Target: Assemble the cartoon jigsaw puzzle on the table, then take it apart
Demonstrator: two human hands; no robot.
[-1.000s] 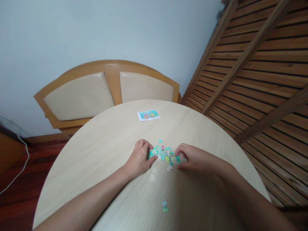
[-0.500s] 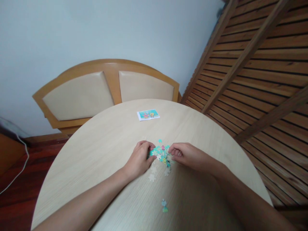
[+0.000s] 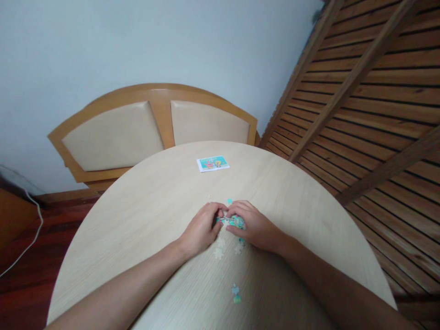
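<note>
A heap of small jigsaw pieces [image 3: 236, 222], mostly turquoise with some pale backs, is squeezed between my two hands near the middle of the table. My left hand [image 3: 203, 228] curls around the heap's left side, thumb and fingers pressed against pieces. From the right, my right hand [image 3: 256, 226] cups the rest, its fingertips almost meeting those of the left. Palms and fingers hide part of the heap. Just below the hands lie pale loose pieces [image 3: 219, 251]. A turquoise piece [image 3: 229, 200] sits just beyond the fingertips.
A folded picture card [image 3: 213, 163] with cartoon figures lies toward the far edge of the round wooden table [image 3: 147, 201]. Nearer to me are a few pieces [image 3: 236, 294]. Behind the table stands a padded bench back [image 3: 113, 137]; slatted wood [image 3: 371, 114] rises at right.
My right hand has moved left and closed in over the pieces, bringing them together against my left hand. The left hand has hardly moved.
</note>
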